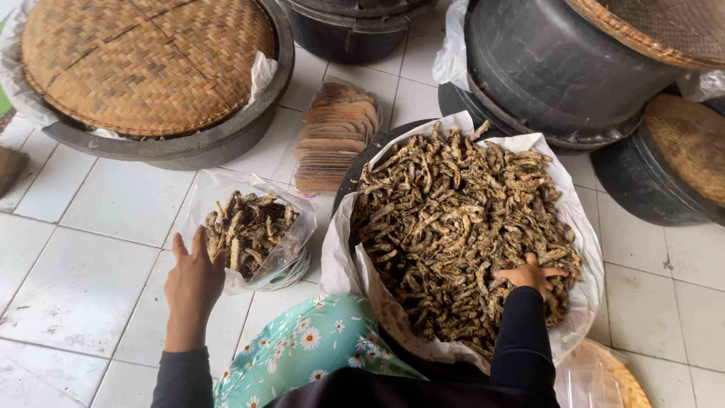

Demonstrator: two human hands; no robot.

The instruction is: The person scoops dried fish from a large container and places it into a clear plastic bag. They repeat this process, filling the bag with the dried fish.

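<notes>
Woven bamboo lid (143, 60) covers a black tub (226, 140); flat label stack (332, 136) lies nearby.

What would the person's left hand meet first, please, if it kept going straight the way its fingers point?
The left hand already touches the clear bag of dried fish; straight on, it would likely press further into that bag.
</notes>
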